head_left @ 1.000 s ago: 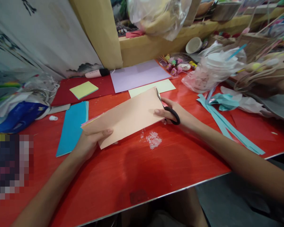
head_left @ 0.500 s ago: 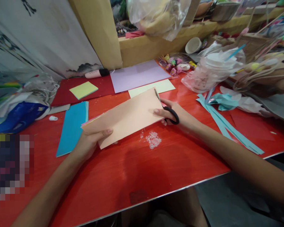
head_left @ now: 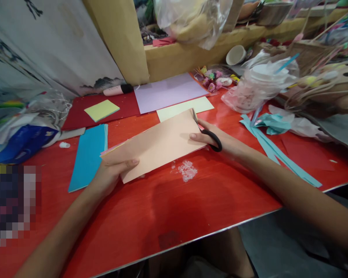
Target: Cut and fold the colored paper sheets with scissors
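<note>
A stack of peach-coloured paper [head_left: 159, 144], with pink and yellow layers at its left edge, is held tilted above the red table. My left hand [head_left: 114, 170] grips its lower left corner, thumb on top and fingers beneath. At the right end, my right hand [head_left: 210, 135] is closed on black-handled scissors [head_left: 216, 141]. My right thumb lies at the paper's right edge, and part of a blade shows along the paper's upper right corner. The rest of the blades is hidden. Below the paper, a small pile of whitish-pink scraps [head_left: 188, 171] lies on the table [head_left: 185, 208].
Blue paper [head_left: 87, 158] lies to the left, and yellow paper [head_left: 102, 110] rests on a dark red sheet [head_left: 72, 112]. Lilac paper [head_left: 168, 92] and pale green paper [head_left: 185, 109] are behind. Turquoise strips [head_left: 281, 158] and a plastic-bagged cup [head_left: 261, 83] stand right.
My right hand and the scissors have shifted slightly to the right, at the paper's right end. The left hand's grip is unchanged.
</note>
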Demonstrator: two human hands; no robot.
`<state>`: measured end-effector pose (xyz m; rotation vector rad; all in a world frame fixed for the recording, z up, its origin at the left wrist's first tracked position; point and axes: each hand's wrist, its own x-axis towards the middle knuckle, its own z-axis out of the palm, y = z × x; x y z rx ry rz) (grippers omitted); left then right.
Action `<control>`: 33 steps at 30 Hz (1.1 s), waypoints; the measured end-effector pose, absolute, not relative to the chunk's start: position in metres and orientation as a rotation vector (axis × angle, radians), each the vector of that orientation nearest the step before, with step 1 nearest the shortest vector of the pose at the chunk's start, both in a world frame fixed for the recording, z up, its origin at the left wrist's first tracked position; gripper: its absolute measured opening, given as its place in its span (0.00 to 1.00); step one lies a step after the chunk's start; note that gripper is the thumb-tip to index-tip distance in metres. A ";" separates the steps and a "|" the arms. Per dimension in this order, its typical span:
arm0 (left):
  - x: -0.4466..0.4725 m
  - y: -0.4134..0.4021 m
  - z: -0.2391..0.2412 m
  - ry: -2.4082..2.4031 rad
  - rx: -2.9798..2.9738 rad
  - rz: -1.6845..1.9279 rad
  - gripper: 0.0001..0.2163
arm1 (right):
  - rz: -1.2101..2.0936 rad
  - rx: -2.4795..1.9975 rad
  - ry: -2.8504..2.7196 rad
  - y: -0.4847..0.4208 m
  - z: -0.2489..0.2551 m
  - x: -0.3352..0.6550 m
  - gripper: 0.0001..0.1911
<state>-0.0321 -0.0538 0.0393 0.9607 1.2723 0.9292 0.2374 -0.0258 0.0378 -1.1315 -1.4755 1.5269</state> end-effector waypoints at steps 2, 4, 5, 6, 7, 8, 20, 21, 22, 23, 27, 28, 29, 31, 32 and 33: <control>-0.033 -0.053 0.038 1.268 0.970 0.936 0.14 | 1.530 -1.086 -1.445 -0.025 0.036 0.237 0.39; -0.033 -0.053 0.039 1.274 0.971 0.933 0.14 | 1.527 -1.094 -1.434 -0.024 0.035 0.237 0.38; -0.032 -0.053 0.040 1.278 0.969 0.930 0.13 | 1.517 -1.111 -1.433 -0.024 0.035 0.237 0.38; -0.032 -0.053 0.041 1.281 0.968 0.927 0.13 | 1.506 -1.127 -1.435 -0.024 0.034 0.237 0.38; -0.031 -0.053 0.041 1.279 0.969 0.928 0.13 | 1.493 -1.144 -1.437 -0.024 0.034 0.237 0.38; -0.031 -0.054 0.042 1.277 0.970 0.930 0.12 | 1.481 -1.163 -1.439 -0.024 0.034 0.237 0.38; -0.030 -0.054 0.038 1.276 0.988 0.962 0.17 | 1.438 -1.147 -1.436 -0.025 0.027 0.235 0.34; -0.030 -0.054 0.038 1.275 0.995 0.959 0.17 | 1.441 -1.142 -1.429 -0.025 0.027 0.234 0.34; -0.030 -0.054 0.038 1.278 1.003 0.958 0.17 | 1.442 -1.142 -1.421 -0.026 0.027 0.234 0.34; -0.030 -0.053 0.038 1.286 1.010 0.956 0.16 | 1.441 -1.145 -1.411 -0.026 0.027 0.233 0.35; -0.030 -0.054 0.039 1.313 1.022 0.955 0.14 | 1.438 -1.162 -1.378 -0.026 0.027 0.232 0.36; -0.030 -0.054 0.039 1.315 1.022 0.960 0.14 | 1.446 -1.161 -1.378 -0.026 0.027 0.232 0.36; -0.030 -0.054 0.038 1.314 1.023 0.957 0.14 | 1.458 -1.157 -1.381 -0.026 0.027 0.233 0.35; -0.030 -0.055 0.037 1.317 1.031 0.943 0.13 | 1.493 -1.146 -1.394 -0.025 0.025 0.234 0.34; -0.031 -0.055 0.036 1.323 1.033 0.933 0.11 | 1.509 -1.139 -1.399 -0.025 0.024 0.234 0.34; -0.031 -0.055 0.036 1.328 1.034 0.922 0.11 | 1.520 -1.132 -1.404 -0.025 0.024 0.235 0.34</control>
